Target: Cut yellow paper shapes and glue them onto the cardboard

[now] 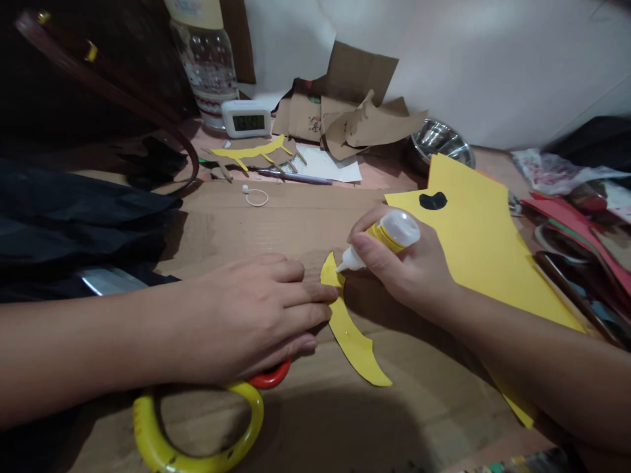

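Note:
A curved yellow paper cutout [351,338] lies on the cardboard sheet [296,223]. My left hand [261,309] rests flat beside it with fingers stretched out, fingertips pressing on the cutout's upper part. My right hand [414,263] is closed around a glue bottle [389,236] with a yellow label, tilted so that its white nozzle points down at the cutout's upper end. Small glossy spots show on the yellow paper. Just below my left hand are scissors [197,453] with a yellow and a red handle loop; their blades are hidden.
Yellow paper sheets [473,230] with a small black cutout [432,200] lie at right. Behind are a digital clock [246,119], a clear bottle [210,72], a pen [296,177], cardboard scraps [340,121] and a metal bowl [441,141]. Dark fabric [73,223] lies at left.

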{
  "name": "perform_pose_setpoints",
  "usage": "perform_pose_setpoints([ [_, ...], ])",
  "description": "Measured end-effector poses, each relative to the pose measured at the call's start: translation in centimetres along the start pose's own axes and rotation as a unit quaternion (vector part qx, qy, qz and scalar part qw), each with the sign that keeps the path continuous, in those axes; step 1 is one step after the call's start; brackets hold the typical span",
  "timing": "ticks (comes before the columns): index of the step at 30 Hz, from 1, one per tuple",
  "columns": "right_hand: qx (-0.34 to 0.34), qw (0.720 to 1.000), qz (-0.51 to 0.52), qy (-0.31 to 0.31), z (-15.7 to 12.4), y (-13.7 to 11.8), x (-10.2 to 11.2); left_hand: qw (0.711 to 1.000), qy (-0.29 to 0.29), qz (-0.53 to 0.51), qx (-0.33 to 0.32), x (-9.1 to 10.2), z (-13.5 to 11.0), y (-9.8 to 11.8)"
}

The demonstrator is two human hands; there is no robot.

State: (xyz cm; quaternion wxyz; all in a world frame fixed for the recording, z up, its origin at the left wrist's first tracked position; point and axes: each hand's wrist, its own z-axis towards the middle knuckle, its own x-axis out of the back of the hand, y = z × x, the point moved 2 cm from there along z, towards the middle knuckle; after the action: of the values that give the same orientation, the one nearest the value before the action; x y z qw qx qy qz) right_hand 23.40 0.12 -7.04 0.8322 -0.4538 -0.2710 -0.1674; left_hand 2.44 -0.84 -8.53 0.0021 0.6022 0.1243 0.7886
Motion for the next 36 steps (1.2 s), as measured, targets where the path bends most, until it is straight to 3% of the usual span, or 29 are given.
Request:
perform_pose_setpoints([
  [30,-0.026,0.999,0.035,0.014,0.04,0.25,-0.15,1.000,0.008,-0.011,0.010,0.11,0.07,0.14],
  [36,-0.012,0.999,0.041,-0.012,0.21,0.11,-0.34,1.000,-0.007,0.004,0.008,0.11,0.06,0.21],
])
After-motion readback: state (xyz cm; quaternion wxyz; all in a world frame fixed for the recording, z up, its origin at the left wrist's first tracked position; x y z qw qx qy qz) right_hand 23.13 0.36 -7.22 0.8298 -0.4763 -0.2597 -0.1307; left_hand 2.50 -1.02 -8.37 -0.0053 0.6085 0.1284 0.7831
